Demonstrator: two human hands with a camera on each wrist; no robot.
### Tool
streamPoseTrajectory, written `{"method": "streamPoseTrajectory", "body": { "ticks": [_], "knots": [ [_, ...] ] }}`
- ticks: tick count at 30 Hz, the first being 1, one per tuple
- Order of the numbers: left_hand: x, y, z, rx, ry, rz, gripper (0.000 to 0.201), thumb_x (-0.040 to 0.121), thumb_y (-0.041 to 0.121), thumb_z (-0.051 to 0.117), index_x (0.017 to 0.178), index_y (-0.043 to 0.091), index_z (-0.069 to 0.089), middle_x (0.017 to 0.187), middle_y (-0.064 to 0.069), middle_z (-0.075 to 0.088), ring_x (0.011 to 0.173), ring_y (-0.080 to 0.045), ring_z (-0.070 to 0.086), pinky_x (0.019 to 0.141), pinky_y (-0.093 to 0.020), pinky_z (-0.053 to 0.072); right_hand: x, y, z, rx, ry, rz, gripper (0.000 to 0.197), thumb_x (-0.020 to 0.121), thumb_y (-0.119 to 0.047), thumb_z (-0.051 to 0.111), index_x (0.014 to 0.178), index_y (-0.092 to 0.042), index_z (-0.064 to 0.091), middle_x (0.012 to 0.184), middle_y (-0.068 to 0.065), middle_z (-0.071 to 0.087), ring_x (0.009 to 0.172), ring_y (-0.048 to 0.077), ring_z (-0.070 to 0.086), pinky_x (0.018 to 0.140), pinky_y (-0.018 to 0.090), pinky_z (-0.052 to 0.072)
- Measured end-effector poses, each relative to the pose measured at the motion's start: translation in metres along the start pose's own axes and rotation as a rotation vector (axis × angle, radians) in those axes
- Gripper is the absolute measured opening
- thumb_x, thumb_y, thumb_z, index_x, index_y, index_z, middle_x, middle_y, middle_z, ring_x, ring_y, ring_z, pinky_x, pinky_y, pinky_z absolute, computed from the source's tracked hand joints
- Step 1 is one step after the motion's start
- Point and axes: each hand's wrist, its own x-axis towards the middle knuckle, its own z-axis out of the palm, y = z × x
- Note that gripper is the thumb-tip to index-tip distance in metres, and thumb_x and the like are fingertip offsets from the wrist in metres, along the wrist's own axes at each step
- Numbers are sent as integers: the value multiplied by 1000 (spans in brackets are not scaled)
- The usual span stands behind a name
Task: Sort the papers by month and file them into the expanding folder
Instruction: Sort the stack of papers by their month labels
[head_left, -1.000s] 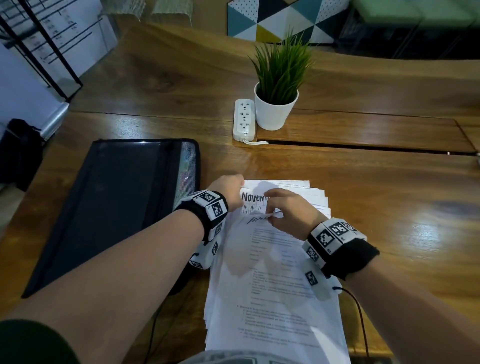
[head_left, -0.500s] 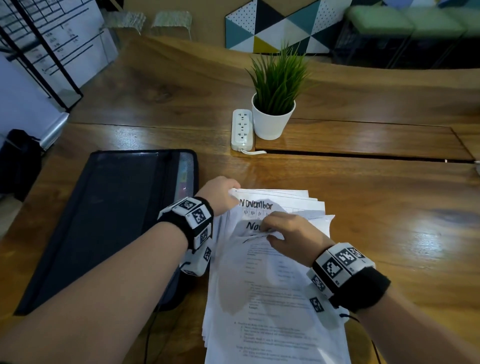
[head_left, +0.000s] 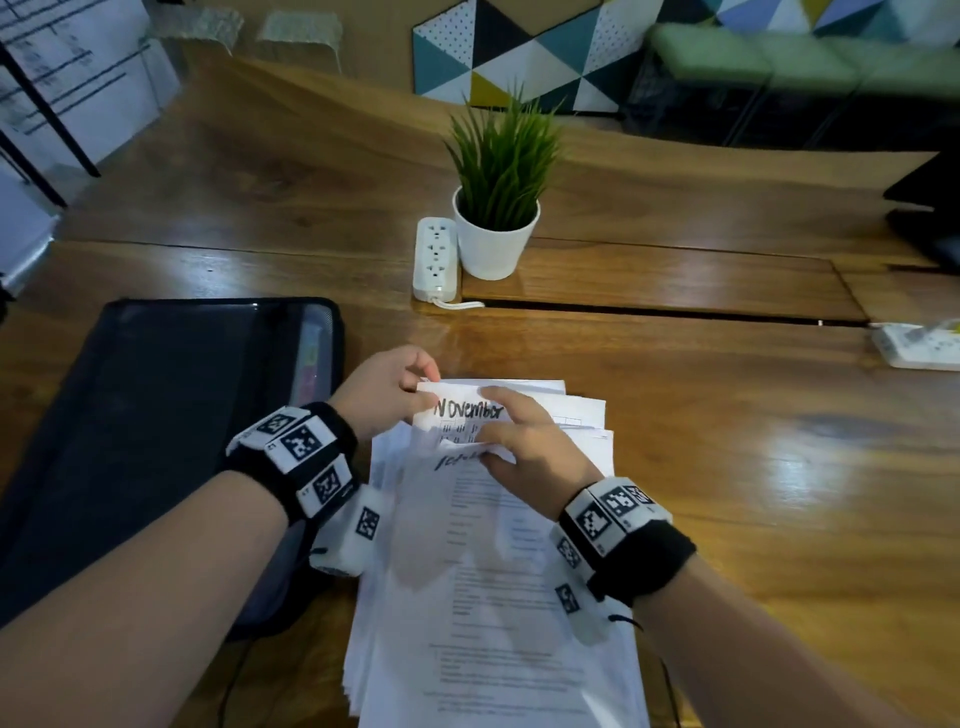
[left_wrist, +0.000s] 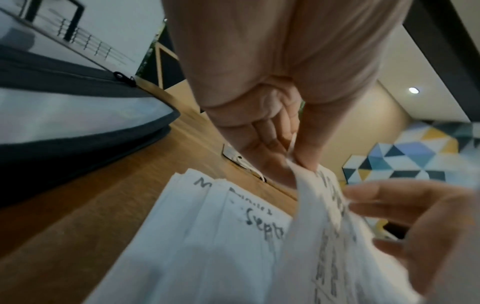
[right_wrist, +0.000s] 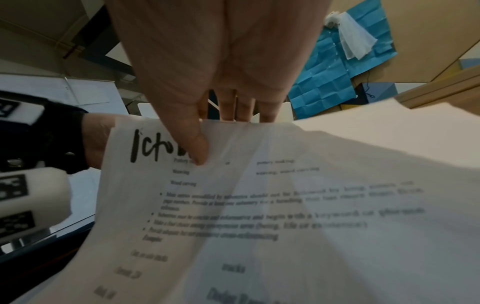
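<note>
A stack of white papers (head_left: 493, 597) lies on the wooden table in front of me, each sheet hand-lettered with a month. My left hand (head_left: 395, 389) pinches the top left corner of a sheet marked "November" (head_left: 470, 410), seen edge-on as the November sheet (left_wrist: 319, 205) in the left wrist view. My right hand (head_left: 519, 441) pinches the top edge of the front sheet (right_wrist: 233, 185), thumb on its lettering, and bends it toward me. Lower sheets (left_wrist: 233, 216) show "Sept" and other months. The black expanding folder (head_left: 156, 426) lies to the left, coloured tabs (head_left: 311, 358) showing.
A white potted plant (head_left: 496, 208) and a white power strip (head_left: 436, 260) stand behind the papers. Another white power strip (head_left: 914, 345) lies at the right edge. Bare wooden table (head_left: 753, 467) spreads to the right.
The right hand has thumbed on through the stack: the second "November" heading seen half a second ago is covered, and a different front sheet is bent back. The left hand keeps its pinch.
</note>
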Motion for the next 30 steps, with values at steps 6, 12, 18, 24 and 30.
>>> {"method": "streamPoseTrajectory", "body": {
  "ticks": [6,12,18,24,30],
  "knots": [
    [-11,10,-3,-142,15,-19,30,76,-4,72,95,14,58,84,-17,70,66,-12,66,53,-17,50,5,-3,1,-69,130,-175,13,66,-7,70,78,-9,70,111,21,61,101,39,59,84,49,50],
    [-17,13,-5,-121,-230,-38,22,82,12,70,103,15,64,77,-1,70,64,-2,62,57,-17,50,2,-4,-7,-113,130,-208,18,67,-4,74,81,-14,71,109,14,63,102,32,59,91,47,46],
    [10,-13,0,309,102,-9,23,91,18,57,113,15,64,110,-1,64,101,-14,58,91,-30,45,-13,-17,-11,43,5,-108,35,77,-3,60,110,-13,51,92,6,65,82,28,63,70,37,53],
    [18,-24,10,592,-6,-2,50,76,25,72,122,16,56,122,-3,51,112,-21,49,96,-33,43,-23,-17,-5,56,-17,-98,21,77,-10,55,95,-15,64,84,-1,65,80,20,62,67,40,54],
    [10,-22,14,679,-9,40,39,84,37,62,118,17,57,115,0,56,108,-20,49,91,-37,44,-23,-13,0,65,-84,-55,17,73,-12,51,79,-17,66,81,-2,64,80,20,60,63,43,53]
  ]
}}
